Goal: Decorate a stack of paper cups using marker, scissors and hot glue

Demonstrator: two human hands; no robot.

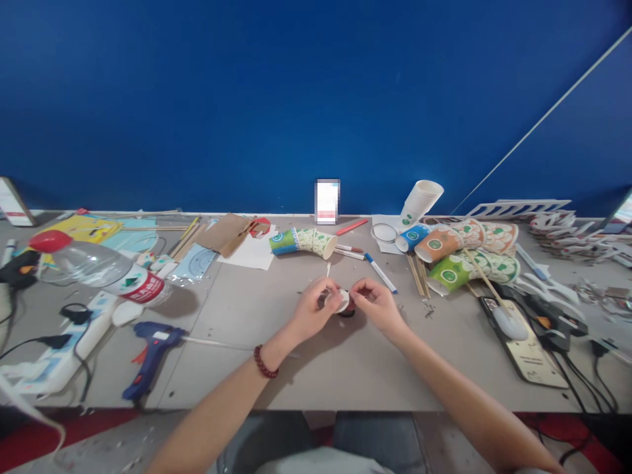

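Pinched in my left hand [316,308] is a small white round disc [338,301], tilted above the middle of the table. A dark red beaded bracelet [265,362] circles that wrist. My right hand [378,304] is just right of the disc with thumb and forefinger pressed together; what they hold, if anything, is too small to make out. Below the disc a dark rounded thing [348,312] shows between the hands, mostly hidden. Beyond them lie joined paper cups [302,242] and a blue marker [380,273].
At left are a glue gun [157,352], a power strip [74,349] and a large plastic bottle [103,266]. On the right lie several paper cups [447,247], a stack of cups [421,203] and cables. A phone [327,201] leans against the blue wall.
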